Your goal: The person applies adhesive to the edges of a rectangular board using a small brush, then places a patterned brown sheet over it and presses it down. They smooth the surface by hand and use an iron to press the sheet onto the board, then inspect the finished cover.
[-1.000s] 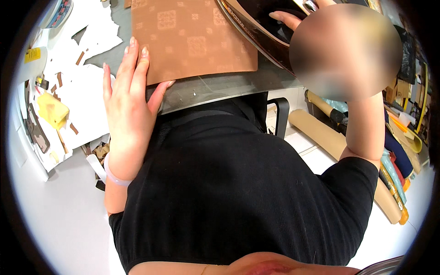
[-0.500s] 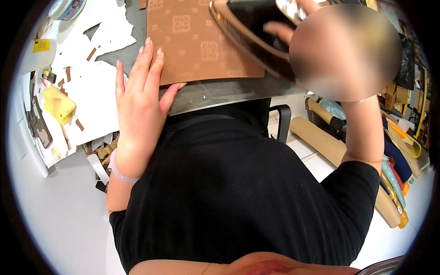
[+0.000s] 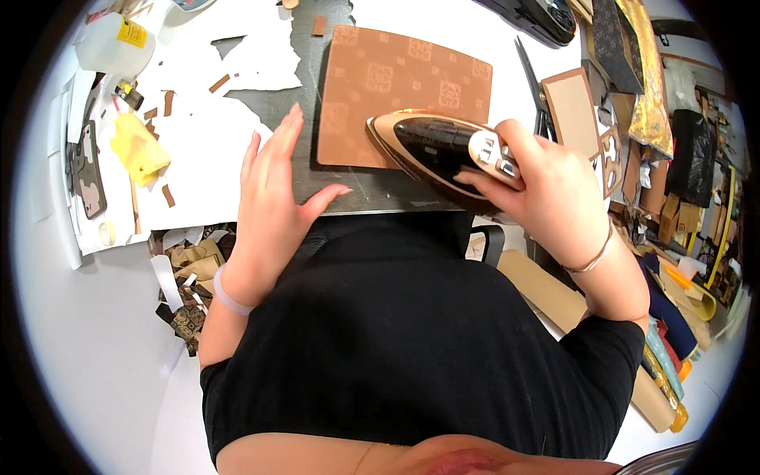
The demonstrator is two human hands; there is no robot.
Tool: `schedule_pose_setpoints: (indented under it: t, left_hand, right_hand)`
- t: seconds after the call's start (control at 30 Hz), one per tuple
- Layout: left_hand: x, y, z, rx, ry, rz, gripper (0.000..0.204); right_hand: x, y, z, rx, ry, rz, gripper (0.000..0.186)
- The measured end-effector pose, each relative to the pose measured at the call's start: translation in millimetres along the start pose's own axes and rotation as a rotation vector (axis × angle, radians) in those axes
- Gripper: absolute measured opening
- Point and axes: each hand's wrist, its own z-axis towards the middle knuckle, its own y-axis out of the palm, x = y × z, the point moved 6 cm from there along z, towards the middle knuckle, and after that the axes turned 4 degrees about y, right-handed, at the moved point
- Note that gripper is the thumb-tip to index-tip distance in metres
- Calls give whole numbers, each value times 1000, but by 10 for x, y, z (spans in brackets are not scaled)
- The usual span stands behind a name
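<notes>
Right hand (image 3: 554, 194) has a closed grip on the iron (image 3: 439, 146), over the near right of the patterned brown sheet (image 3: 396, 91). Left hand (image 3: 273, 198) lies open, flat on the tabletop (image 3: 356, 194); keep fingers left of it.

Left hand (image 3: 273, 202) flat, fingers spread, palm down, right hand (image 3: 550, 190) curled in a grip

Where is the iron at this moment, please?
In the head view, the iron sits right of centre, gripped by the right hand, its tip over the lower right part of the brown patterned sheet.
</notes>
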Motion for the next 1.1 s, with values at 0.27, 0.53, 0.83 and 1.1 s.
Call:
schedule_pose_setpoints:
  t: [0.27, 0.53, 0.83, 1.1]
  left_hand:
    - [-78, -32, -208, 54, -15, -57, 75]
    - [-95, 15, -305, 105, -26, -77, 60]
    - [-365, -351, -605, 394, -136, -296, 45]
    - [-432, -437, -557, 560, -359, -539, 26]
  right_hand:
    - [5, -269, 1204, 125, 15, -8, 45]
    - [-130, -392, 1451, 115, 37, -32, 46]
    - [-683, -187, 847, 6, -113, -51, 44]
    - [-806, -5, 330, 59, -324, 26, 40]
